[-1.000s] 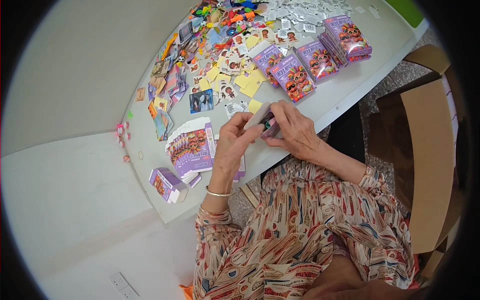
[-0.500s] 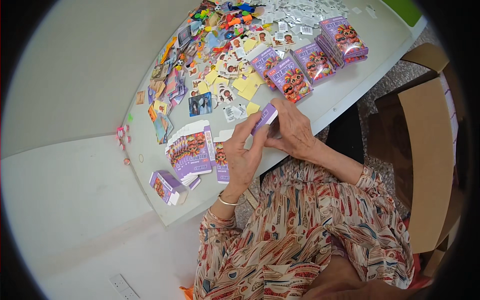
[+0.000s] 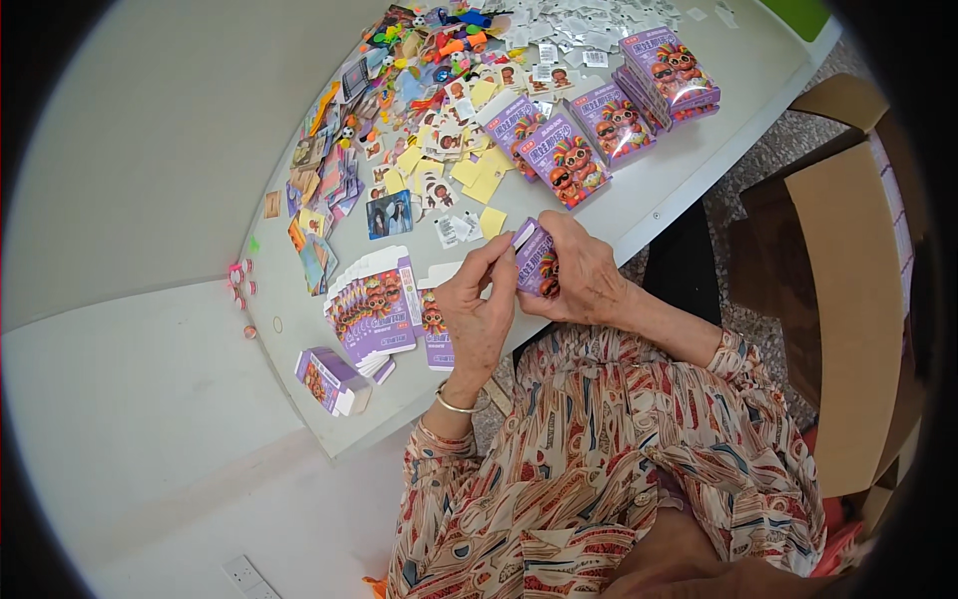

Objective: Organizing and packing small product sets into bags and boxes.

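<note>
A small purple cardboard box (image 3: 540, 268) with colourful cartoon faces is held over the table's near edge. My right hand (image 3: 589, 272) is wrapped round its right side. With thumb and forefinger closed, my left hand (image 3: 477, 311) pinches the box's upper left end, where a pale flap edge shows. Partly behind the left wrist lies a flat unfolded purple carton (image 3: 436, 337). Left of it, a fanned stack of flat purple cartons (image 3: 377, 311) rests on the table, and a formed purple box (image 3: 329, 379) lies on its side near the corner.
Filled-out purple boxes (image 3: 671, 72) stand at the back right. Beyond my hands spread yellow cards (image 3: 484, 182), stickers (image 3: 439, 194), small colourful toys (image 3: 454, 45) and silver-white packets (image 3: 579, 25). An opened brown carton (image 3: 838, 299) stands to the right; a wall (image 3: 130, 349) borders the left.
The box in my hands has turned, so its printed front now faces up. My left fingers have shifted to its upper end. The whole view has moved slightly.
</note>
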Action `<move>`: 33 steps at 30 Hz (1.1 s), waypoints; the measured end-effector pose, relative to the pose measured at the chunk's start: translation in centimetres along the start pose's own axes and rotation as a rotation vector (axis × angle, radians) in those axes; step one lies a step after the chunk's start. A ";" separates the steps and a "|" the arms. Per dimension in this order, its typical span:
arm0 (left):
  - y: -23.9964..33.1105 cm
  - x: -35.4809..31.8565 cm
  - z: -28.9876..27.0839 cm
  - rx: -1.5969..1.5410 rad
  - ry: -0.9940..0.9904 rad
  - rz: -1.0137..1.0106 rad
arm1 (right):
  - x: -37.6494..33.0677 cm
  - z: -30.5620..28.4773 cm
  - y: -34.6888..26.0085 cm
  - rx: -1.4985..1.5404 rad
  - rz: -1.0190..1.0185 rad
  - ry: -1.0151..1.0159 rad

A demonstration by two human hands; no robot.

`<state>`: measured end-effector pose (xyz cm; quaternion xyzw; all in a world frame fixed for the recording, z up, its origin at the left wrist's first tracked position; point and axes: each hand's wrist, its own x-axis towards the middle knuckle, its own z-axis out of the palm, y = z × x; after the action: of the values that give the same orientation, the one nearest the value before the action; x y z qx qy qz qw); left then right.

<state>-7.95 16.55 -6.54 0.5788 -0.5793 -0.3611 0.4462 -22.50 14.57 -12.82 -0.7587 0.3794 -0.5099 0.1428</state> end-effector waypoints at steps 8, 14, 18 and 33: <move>0.9 -1.7 1.0 0.469 -0.063 0.444 | -0.5 -0.3 -0.1 -0.066 -0.007 -0.045; 1.3 -1.2 1.6 0.294 -0.111 0.310 | 0.4 -2.2 -0.6 -0.135 0.075 -0.111; -0.1 3.8 1.6 0.077 -0.231 0.235 | 2.7 -4.6 0.4 -0.296 0.100 0.082; -0.4 10.3 6.9 0.657 -0.264 0.705 | 5.4 -10.8 1.4 -0.552 0.230 0.206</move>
<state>-13.55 5.60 -8.21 0.4071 -0.8743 -0.0567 0.2581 -31.58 11.51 -5.33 -0.6653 0.5992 -0.4426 -0.0509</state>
